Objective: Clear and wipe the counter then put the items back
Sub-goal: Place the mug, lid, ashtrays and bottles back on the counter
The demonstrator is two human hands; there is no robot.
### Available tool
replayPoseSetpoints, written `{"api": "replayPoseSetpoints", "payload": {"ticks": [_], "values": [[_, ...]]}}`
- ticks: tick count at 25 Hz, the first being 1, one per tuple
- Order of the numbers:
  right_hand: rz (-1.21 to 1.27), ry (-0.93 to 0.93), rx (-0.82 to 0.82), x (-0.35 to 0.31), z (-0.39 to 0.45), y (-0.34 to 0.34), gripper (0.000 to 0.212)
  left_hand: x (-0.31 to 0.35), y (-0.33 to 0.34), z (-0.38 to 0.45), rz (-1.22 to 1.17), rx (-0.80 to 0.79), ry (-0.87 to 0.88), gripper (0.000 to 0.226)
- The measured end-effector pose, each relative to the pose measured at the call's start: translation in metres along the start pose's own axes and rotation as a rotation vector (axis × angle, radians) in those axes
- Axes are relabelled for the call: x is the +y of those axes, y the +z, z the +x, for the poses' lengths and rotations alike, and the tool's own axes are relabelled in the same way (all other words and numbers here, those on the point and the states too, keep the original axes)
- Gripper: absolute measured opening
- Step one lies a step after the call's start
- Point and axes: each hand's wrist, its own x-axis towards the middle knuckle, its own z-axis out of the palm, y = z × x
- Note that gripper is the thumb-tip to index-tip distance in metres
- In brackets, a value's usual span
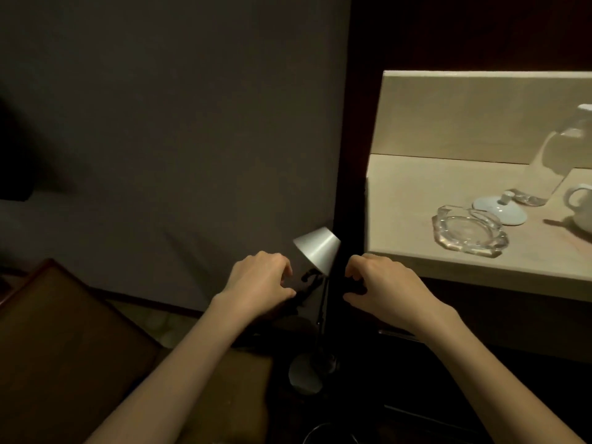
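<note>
Beside the counter (416,200), something dark seems pinched by left hand (259,283) and right hand (381,283), perhaps a wiping cloth; grip cannot be confirmed.

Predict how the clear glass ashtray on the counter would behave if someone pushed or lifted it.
The glass ashtray looks thick-walled, so probably heavy for its size. Low, wide and flat on the counter, it should slide, not tip. Its glossy surface may be slippery, and it could chip against the lid nearby.

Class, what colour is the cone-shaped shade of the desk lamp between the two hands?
Silver-grey metal cone-shaped lamp shade; seen in the head view.
</note>
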Motion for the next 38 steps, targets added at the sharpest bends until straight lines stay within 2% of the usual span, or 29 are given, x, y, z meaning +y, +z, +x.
{"api": "replayPoseSetpoints", "payload": {"ticks": [9, 13, 16, 28, 38], "values": [[0.04, 0.132, -0.082, -0.157, 0.024, 0.109, 0.027, -0.162, 0.034, -0.058, 0.009, -0.113, 0.012, 0.039], [0.024, 0.159, -0.19, -0.198, 0.021, 0.154, 0.031, -0.209, 0.06, -0.083, 0.013, -0.191, -0.045, 0.038], [0.004, 0.156, -0.26, -0.216, 0.016, 0.187, 0.026, -0.233, 0.087, -0.106, 0.013, -0.237, -0.101, 0.041], [0.09, 0.226, -0.392, -0.221, -0.012, 0.317, 0.034, -0.276, 0.214, -0.154, -0.045, -0.369, -0.312, 0.047], [0.136, 0.39, -0.467, -0.195, -0.02, 0.504, 0.042, -0.291, 0.411, -0.132, -0.109, -0.5, -0.385, 0.043]]}}
